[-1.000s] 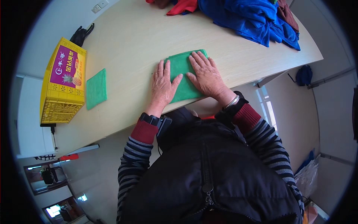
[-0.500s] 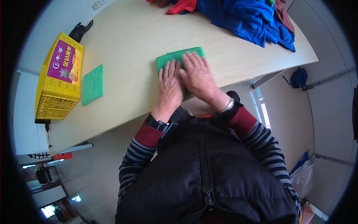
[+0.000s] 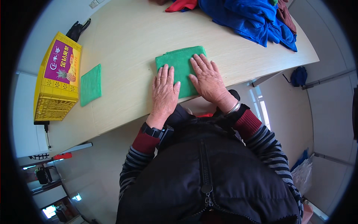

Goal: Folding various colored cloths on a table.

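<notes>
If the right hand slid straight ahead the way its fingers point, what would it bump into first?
The right hand lies flat on the green cloth. Past its far edge is bare table, then probably the blue cloth pile.

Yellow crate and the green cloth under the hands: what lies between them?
In the head view, a smaller folded green cloth lies beside the yellow crate; from there to the green cloth under the hands is bare table.
</notes>
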Tool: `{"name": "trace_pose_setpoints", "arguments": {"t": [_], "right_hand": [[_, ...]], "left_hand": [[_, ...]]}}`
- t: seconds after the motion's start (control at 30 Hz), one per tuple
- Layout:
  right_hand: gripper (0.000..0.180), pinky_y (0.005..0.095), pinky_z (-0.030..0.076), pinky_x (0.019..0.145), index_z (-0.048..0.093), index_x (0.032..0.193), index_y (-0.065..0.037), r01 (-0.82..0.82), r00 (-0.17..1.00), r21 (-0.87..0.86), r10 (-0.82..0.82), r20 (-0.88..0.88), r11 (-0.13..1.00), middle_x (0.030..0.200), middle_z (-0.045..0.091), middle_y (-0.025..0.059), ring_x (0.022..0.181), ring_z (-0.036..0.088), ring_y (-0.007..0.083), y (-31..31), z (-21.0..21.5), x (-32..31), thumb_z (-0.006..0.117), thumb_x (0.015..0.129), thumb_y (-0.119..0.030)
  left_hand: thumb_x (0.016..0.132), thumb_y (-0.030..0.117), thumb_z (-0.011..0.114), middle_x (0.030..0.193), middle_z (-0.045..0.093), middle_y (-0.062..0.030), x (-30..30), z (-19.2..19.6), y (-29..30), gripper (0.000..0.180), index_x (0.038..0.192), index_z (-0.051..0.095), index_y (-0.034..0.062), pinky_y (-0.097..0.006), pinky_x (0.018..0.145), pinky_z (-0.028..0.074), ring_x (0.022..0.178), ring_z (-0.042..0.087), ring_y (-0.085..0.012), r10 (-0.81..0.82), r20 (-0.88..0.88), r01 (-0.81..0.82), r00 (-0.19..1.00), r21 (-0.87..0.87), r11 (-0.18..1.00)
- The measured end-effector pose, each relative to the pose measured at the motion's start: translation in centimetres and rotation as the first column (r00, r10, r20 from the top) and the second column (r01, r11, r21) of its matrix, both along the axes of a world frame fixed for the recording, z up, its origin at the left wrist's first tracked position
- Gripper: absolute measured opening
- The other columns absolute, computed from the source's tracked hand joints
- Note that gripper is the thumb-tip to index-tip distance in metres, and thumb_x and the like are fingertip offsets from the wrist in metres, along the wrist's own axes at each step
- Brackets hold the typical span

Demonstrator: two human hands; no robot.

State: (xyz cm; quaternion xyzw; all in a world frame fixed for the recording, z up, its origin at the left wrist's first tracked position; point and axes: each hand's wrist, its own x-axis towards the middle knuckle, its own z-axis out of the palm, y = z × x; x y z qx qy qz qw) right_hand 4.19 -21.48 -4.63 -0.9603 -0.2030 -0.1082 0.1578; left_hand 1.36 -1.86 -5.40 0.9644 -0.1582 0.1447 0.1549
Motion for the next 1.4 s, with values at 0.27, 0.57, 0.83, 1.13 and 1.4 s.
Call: {"name": "trace_pose_setpoints", "arguments": {"t": [0.27,0.57,0.83,1.13,1.4], "right_hand": [[0.057,0.051,0.022,0.121,0.04,0.151,-0.007,0.105,0.994,-0.077,-0.104,0.019,0.991,0.16,0.033,0.0126,0.149,0.028,0.0322,-2.1,0.4,-0.2,0.045,0.103,-0.038],[0.059,0.0518,0.019,0.122,0.044,0.15,-0.009,-0.503,0.855,0.153,0.516,-0.057,0.851,0.158,0.039,0.0106,0.149,0.029,0.0309,4.0,3.4,-0.4,0.043,0.104,-0.047],[0.062,0.0497,0.019,0.122,0.042,0.152,-0.012,-0.508,0.861,-0.064,0.509,-0.002,0.859,0.159,0.038,0.0092,0.15,0.028,0.0303,3.8,0.5,3.6,0.039,0.104,-0.052],[0.06,0.0517,0.021,0.121,0.04,0.152,-0.011,-0.143,0.987,-0.181,0.154,0.052,0.973,0.159,0.037,0.0109,0.149,0.029,0.0327,-0.3,0.2,7.0,0.041,0.104,-0.047],[0.058,0.0541,0.023,0.12,0.042,0.15,-0.009,0.108,0.987,-0.239,-0.076,0.141,0.965,0.157,0.038,0.0138,0.147,0.031,0.0339,-2.5,2.8,4.7,0.05,0.101,-0.04]], "left_hand": [[0.102,0.028,0.05,0.153,0.039,-0.0198,-1.5,-0.7,2.8,0.054,0.147,0.041,0.0015,-0.053,0.119,0.025,0.146,0.032,-0.0334,0.128,-0.002,-0.128,0.992,-0.032,0.991],[0.087,0.008,0.065,0.119,0.066,-0.0172,-6.3,0.8,2.0,0.024,0.108,0.069,-0.001,-0.046,0.105,0.045,0.121,0.059,-0.0346,-0.265,0.046,0.264,0.963,0.021,0.964],[0.085,0.001,0.065,0.121,0.067,-0.0147,-5.2,2.3,1.2,0.028,0.113,0.069,-0.0006,-0.041,0.099,0.051,0.115,0.063,-0.0329,-0.243,0.208,0.265,0.947,-0.084,0.961],[0.085,0.001,0.066,0.123,0.067,-0.014,-5.4,2.2,1.1,0.03,0.115,0.068,0.0001,-0.041,0.098,0.052,0.115,0.064,-0.0322,-0.235,0.199,0.261,0.951,-0.115,0.958],[0.086,0.0,0.066,0.119,0.069,-0.014,-5.1,3.1,1.0,0.027,0.113,0.069,0.0009,-0.04,0.095,0.053,0.111,0.066,-0.0323,-0.228,0.167,0.262,0.959,-0.22,0.94]]}}
